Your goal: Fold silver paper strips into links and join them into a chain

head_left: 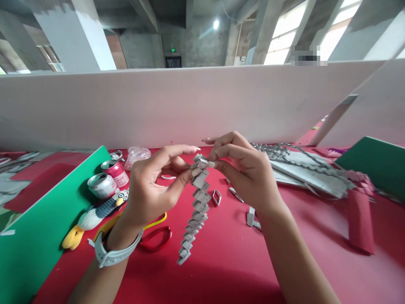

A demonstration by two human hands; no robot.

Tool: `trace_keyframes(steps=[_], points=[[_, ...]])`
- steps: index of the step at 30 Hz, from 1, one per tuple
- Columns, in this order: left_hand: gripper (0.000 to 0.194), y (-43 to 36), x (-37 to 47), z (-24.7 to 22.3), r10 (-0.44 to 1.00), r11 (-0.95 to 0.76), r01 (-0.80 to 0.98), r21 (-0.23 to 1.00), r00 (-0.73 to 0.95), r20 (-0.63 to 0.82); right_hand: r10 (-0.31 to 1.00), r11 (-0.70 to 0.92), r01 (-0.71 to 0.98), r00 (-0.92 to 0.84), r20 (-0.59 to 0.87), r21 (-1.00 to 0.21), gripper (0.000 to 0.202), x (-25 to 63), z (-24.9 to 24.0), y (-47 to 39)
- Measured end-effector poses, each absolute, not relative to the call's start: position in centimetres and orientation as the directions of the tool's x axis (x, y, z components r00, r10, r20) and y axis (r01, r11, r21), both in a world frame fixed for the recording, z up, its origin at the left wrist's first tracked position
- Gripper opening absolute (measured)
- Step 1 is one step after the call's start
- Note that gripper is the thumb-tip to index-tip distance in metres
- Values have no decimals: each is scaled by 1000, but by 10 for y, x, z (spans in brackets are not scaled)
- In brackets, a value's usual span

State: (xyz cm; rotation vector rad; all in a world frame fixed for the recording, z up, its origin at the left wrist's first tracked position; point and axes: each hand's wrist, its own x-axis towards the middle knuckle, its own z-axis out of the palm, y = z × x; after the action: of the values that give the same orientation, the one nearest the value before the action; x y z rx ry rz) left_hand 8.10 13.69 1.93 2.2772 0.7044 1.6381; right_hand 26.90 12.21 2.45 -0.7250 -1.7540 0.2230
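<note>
Both hands meet above the middle of the red tabletop [221, 270], whose surface looks like matte felt or card; the left hand [152, 190] has its grip narrowed on the upper links of a folded-paper chain [198, 202], thumb and forefinger pressed on a flat grey segment, while the right hand [243, 173] pinches the chain's top end between fingertips, its grip closed on the topmost link; the chain is a zigzag of small squarish grey paper folds, crisp-edged and interlocked, hanging from the hands down to the tabletop, where its lower end rests nearer the viewer; a pale rubbery watch strap [114, 253] circles the left wrist; just right of the chain lie loose folded links [217, 197], one an open angular loop, and more near the right forearm; far right, a long finished chain [284, 154] lies over grey paper sheets [306, 173]; a rolled red tube [360, 219] lies at the right; to the left stand two dented aluminium cans [109, 179], a crumpled clear plastic bag [136, 155], a plush knitted duck toy [95, 215], and what may be red-handled scissors [158, 238], partly hidden by the wrist; a smooth green board [38, 236] slants at near left, a white partition [190, 105] runs behind.
</note>
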Motion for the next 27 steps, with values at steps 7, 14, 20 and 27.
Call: trace_keyframes(steps=[7,14,20,27], points=[[27,139,82,18,542,-839,216,499,242,805,634,756,282,-85,769,-591,10,266,19,125],[25,138,85,17,578,-816,123,565,204,790,617,773,280,-124,777,-569,9,275,21,124],[42,137,85,16,540,-837,86,540,291,790,535,778,491,-191,823,-392,21,274,27,117],[43,137,87,14,551,-829,97,551,315,773,559,792,425,-214,801,-439,17,278,27,119]])
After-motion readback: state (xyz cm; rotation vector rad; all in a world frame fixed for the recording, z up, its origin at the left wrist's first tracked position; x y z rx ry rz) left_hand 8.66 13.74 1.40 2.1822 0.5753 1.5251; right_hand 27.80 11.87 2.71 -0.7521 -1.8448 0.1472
